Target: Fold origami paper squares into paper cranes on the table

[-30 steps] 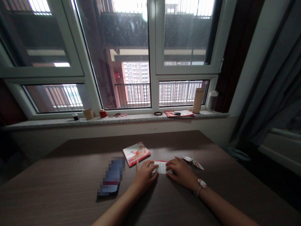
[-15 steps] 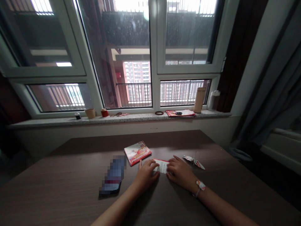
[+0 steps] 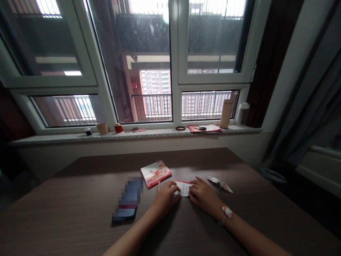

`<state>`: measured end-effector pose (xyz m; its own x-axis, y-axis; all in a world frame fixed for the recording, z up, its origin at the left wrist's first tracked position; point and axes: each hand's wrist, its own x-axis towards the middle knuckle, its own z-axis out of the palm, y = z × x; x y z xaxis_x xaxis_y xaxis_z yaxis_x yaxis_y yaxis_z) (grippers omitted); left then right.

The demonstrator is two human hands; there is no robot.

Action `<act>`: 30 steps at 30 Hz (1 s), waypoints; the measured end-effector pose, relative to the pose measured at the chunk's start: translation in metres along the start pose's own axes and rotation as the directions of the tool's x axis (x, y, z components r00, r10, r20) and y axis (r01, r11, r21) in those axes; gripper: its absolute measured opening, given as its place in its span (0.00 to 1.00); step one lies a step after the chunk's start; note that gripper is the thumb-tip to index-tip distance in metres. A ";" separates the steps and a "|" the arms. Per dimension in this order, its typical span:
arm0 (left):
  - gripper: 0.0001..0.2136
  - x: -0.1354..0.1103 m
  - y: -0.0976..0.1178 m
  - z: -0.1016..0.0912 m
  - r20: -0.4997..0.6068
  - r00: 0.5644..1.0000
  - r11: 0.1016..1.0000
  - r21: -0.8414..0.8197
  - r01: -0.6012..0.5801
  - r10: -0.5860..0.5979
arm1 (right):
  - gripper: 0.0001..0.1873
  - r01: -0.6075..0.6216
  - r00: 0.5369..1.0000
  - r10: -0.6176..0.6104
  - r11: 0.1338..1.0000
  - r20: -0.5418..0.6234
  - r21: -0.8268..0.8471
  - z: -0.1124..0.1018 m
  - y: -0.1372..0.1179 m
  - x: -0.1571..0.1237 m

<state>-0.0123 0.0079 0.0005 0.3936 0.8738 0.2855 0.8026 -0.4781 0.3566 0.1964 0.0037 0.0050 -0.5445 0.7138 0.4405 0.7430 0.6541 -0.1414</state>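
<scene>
A small piece of folded paper (image 3: 184, 188), white with print and a red upper edge, lies on the brown table between my hands. My left hand (image 3: 167, 192) has its curled fingers on the paper's left end. At the right end, the fingers of my right hand (image 3: 201, 191) close over the paper, partly covering it. A folded paper crane (image 3: 220, 184) rests just beyond my right hand. Left of my left hand lies a phone-like object (image 3: 129, 199), its surface blurred out. Behind the left hand is a red-and-white printed stack of paper (image 3: 156, 173).
Beyond the brown table (image 3: 80, 199) runs a stone windowsill (image 3: 160, 133). On it stand a tan cup (image 3: 102, 128), a red jar (image 3: 118, 128), a bracelet (image 3: 180, 128), scissors (image 3: 202, 128) on printed papers, a tan bottle (image 3: 226, 113) and a white bottle (image 3: 242, 114).
Almost nothing differs. The fingers of my right hand have shifted very slightly on the paper; the left hand stays put.
</scene>
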 end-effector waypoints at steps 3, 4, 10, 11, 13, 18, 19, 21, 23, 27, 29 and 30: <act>0.09 0.001 0.001 -0.002 0.000 1.000 1.000 0.001 0.000 0.000 | 0.07 -0.003 1.000 0.002 1.000 -0.017 -0.021 0.001 0.001 0.000; 0.08 0.001 0.002 -0.003 0.001 1.000 1.000 0.002 0.000 0.000 | 0.08 -0.005 1.000 0.005 1.000 -0.018 -0.030 0.001 0.001 0.000; 0.08 0.002 0.004 -0.006 -0.005 1.000 1.000 -0.015 -0.001 0.001 | 0.06 -0.084 0.996 0.084 0.996 -0.024 0.005 0.000 0.000 0.004; 0.08 0.002 0.004 -0.006 -0.009 1.000 1.000 -0.018 -0.005 0.005 | 0.05 -0.095 0.995 0.096 0.995 -0.029 0.021 0.000 0.000 0.004; 0.08 0.002 0.003 -0.005 -0.013 1.000 1.000 -0.022 -0.011 0.011 | 0.04 -0.112 0.992 0.115 0.992 -0.043 0.062 0.002 0.000 0.005; 0.11 0.000 0.002 -0.005 -0.006 1.000 0.999 -0.030 -0.012 0.012 | 0.08 -0.190 0.975 0.205 0.968 -0.085 0.165 0.004 0.002 0.003; 0.11 0.000 0.003 -0.005 -0.001 1.000 1.000 -0.028 -0.014 0.014 | 0.08 -0.220 0.967 0.236 0.962 -0.091 0.163 0.004 0.003 0.003; 0.10 0.000 0.005 -0.007 0.014 1.000 0.999 -0.019 -0.027 0.027 | 0.09 -0.272 0.952 0.289 0.950 -0.103 0.155 0.003 0.003 0.003; 0.09 0.000 0.006 -0.008 0.027 0.999 0.999 -0.013 -0.043 0.043 | 0.07 -0.272 0.950 0.288 0.952 -0.116 0.142 0.003 0.004 0.003; 0.09 0.000 0.007 -0.008 0.030 0.998 0.998 -0.011 -0.055 0.055 | 0.06 -0.225 0.965 0.243 0.961 -0.103 0.162 0.001 0.006 0.003; 0.09 -0.001 0.006 -0.007 0.032 0.998 0.998 -0.019 -0.053 0.054 | 0.05 -0.206 0.969 0.229 0.956 -0.092 0.211 -0.002 0.007 0.002; 0.09 -0.001 0.006 -0.007 0.035 0.998 0.998 -0.029 -0.052 0.053 | 0.05 -0.194 0.971 0.221 0.951 -0.088 0.243 -0.003 0.007 0.001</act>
<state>-0.0106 0.0037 0.0088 0.4508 0.8500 0.2725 0.7681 -0.5249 0.3668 0.2026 0.0086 0.0072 -0.3305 0.8157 0.4748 0.7176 0.5440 -0.4350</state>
